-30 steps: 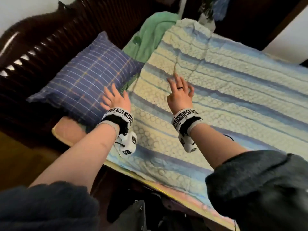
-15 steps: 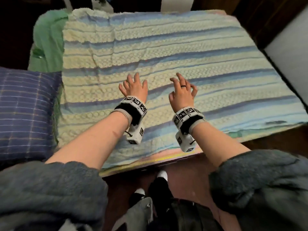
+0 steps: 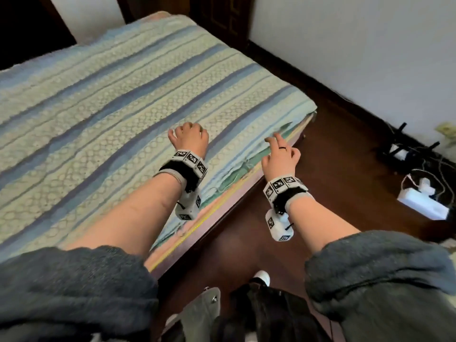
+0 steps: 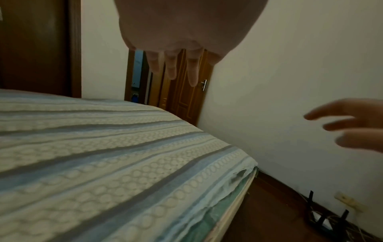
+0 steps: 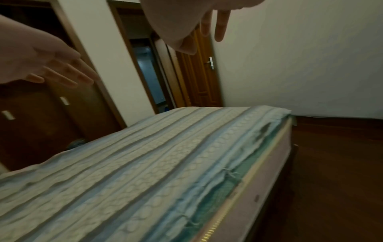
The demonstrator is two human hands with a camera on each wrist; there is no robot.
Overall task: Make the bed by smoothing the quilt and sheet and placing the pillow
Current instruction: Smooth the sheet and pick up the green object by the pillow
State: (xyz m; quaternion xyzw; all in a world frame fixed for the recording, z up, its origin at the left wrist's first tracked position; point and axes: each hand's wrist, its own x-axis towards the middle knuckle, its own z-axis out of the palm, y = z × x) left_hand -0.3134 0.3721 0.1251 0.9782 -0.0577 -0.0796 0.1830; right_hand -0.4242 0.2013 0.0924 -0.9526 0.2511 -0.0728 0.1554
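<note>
A blue and cream striped quilt (image 3: 111,102) lies flat over the bed, with small ripples along its near edge. A green sheet (image 3: 249,169) peeks out under that edge near the corner. My left hand (image 3: 188,137) hovers just above the quilt close to the edge, its fingers (image 4: 174,65) hanging loose and holding nothing. My right hand (image 3: 280,154) is over the bed's edge near the corner, with fingers (image 5: 219,24) spread and nothing in them. The pillow is out of view.
The mattress side (image 3: 197,233) is pink with yellow piping above a dark wooden floor (image 3: 345,169). A white power strip (image 3: 422,203), cables and a black router (image 3: 399,149) lie by the wall. A wooden door (image 4: 186,98) stands beyond the bed.
My view and both hands have swung right along the quilt, from the pillow end to the far near corner. The pillow has left the view. My left fingers now droop.
</note>
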